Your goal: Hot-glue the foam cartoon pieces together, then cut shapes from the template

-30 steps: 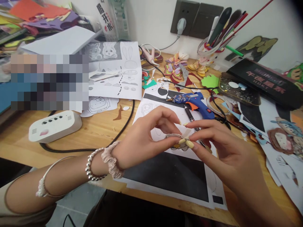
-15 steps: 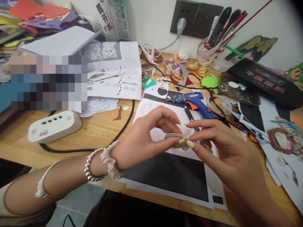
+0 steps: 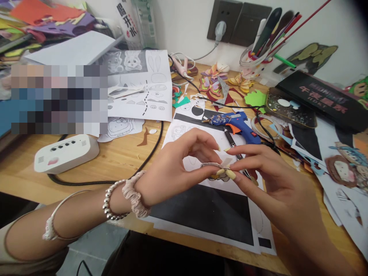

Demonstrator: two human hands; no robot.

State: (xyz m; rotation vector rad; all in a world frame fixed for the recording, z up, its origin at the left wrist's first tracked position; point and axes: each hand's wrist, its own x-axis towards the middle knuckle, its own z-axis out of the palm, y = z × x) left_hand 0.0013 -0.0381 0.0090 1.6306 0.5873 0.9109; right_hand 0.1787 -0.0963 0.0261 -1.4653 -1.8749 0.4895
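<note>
Both my hands meet over printed sheets on the wooden desk. My left hand (image 3: 186, 161) pinches a small cut-out piece (image 3: 221, 177) with a grey, scalloped edge and some yellow on it. From the other side my right hand (image 3: 273, 180) grips the same piece between thumb and fingers. A pale strip (image 3: 227, 162) sticks up from it. Most of the piece is hidden by my fingers. Just beyond my hands a blue glue gun (image 3: 243, 124) lies on its side, and a black pen (image 3: 230, 138) lies partly behind my right fingers.
A white power strip (image 3: 66, 153) with a black cord (image 3: 152, 153) stands at the left. Printed sheets (image 3: 156, 103) and coloured foam scraps (image 3: 57, 23) are behind it. A pen cup (image 3: 254, 63), a black case (image 3: 324, 97) and cut-out figures (image 3: 342, 170) lie to the right.
</note>
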